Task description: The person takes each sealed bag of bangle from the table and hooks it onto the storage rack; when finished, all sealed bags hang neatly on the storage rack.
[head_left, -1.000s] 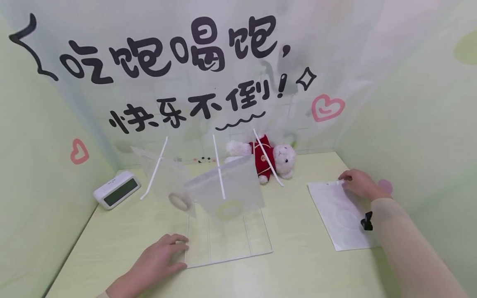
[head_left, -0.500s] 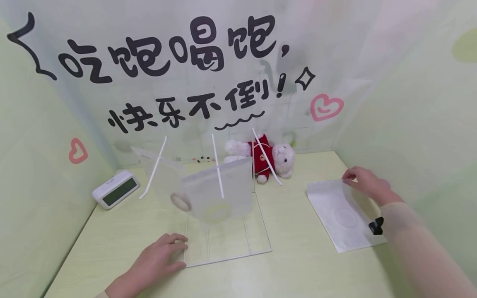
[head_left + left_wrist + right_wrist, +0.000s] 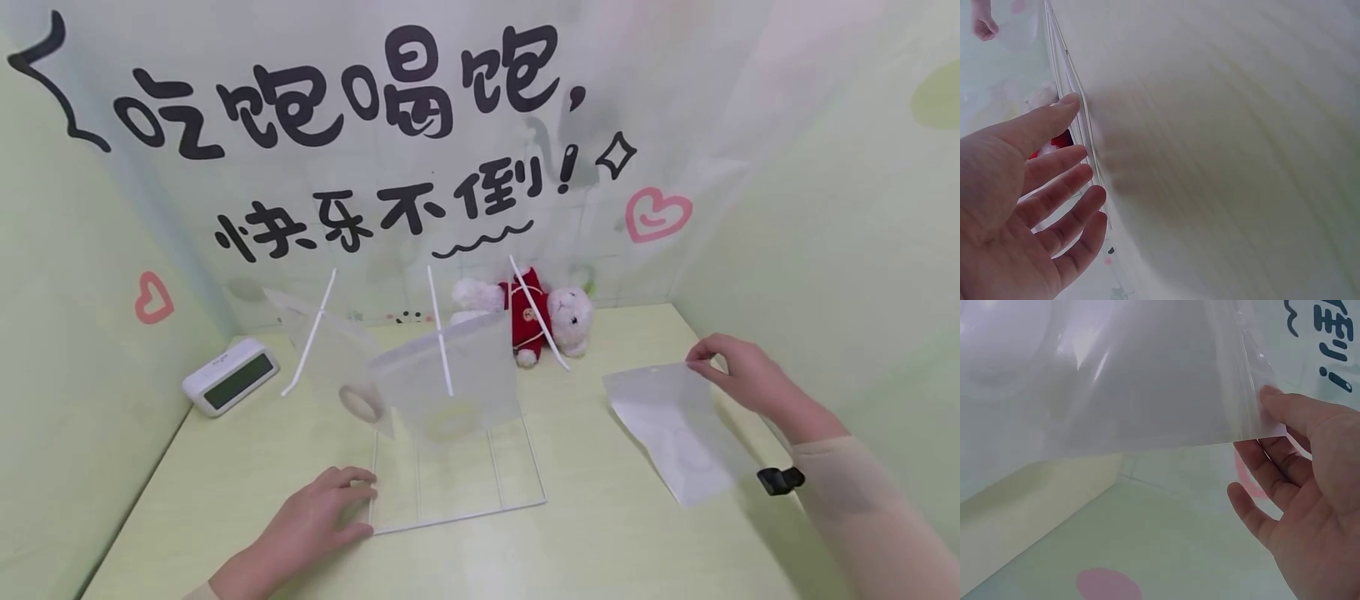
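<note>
My right hand [image 3: 742, 375] pinches the upper corner of a translucent plastic zip bag [image 3: 667, 429] at the right of the table. In the right wrist view the thumb and fingers hold the bag's [image 3: 1160, 381] corner, and a faint round shape shows in it. The bag's top is lifted and its sheet bends. A white wire rack [image 3: 459, 523] stands in the middle; two translucent bags, a left one [image 3: 326, 346] and a front one [image 3: 480, 375], hang on its prongs. My left hand [image 3: 315, 512] rests its loosely extended fingertips against the rack's left base edge, also seen in the left wrist view.
Behind the rack lies a plush toy [image 3: 570, 317] in a red top. A white digital clock [image 3: 231, 375] sits at the back left. Printed cloth walls [image 3: 825, 208] enclose the table [image 3: 570, 533] at the back and sides.
My right hand has raised the bag's top edge from the table, and the sheet now curves. The left hand stays at the rack, and the view shifts slightly.
</note>
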{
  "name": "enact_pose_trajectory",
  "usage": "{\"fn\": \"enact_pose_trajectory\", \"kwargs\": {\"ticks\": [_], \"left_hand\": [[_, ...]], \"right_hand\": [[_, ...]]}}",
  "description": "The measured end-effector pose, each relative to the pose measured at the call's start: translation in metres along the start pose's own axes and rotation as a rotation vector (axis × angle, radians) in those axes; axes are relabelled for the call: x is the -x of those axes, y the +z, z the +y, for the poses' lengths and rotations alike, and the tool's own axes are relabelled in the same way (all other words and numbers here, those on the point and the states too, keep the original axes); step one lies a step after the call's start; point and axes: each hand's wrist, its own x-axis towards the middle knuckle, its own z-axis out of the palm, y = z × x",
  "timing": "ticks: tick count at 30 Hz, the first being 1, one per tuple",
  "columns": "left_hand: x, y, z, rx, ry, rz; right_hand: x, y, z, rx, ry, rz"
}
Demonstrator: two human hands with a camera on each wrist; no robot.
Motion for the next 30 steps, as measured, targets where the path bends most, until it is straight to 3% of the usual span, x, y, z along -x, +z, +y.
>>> {"fn": "enact_pose_trajectory", "kwargs": {"ticks": [9,14,24,30], "left_hand": [[-0.001,0.0,-0.001,0.003,0.001,-0.005],[0.0,0.002,-0.002,0.001,0.003,-0.001],[-0.003,0.003,0.0,-0.005,0.001,-0.001],[-0.003,0.0,0.001,-0.003,-0.005,-0.011]], "right_hand": [[0.006,-0.019,-0.035,-0.081,-0.16,0.138],[0.007,-0.03,-0.056,-0.123,-0.227,0.164],[0.009,-0.043,-0.091,-0.233,-0.271,0.158],[0.005,-0.047,-0.113,-0.279,-0.417,0.187]]}}
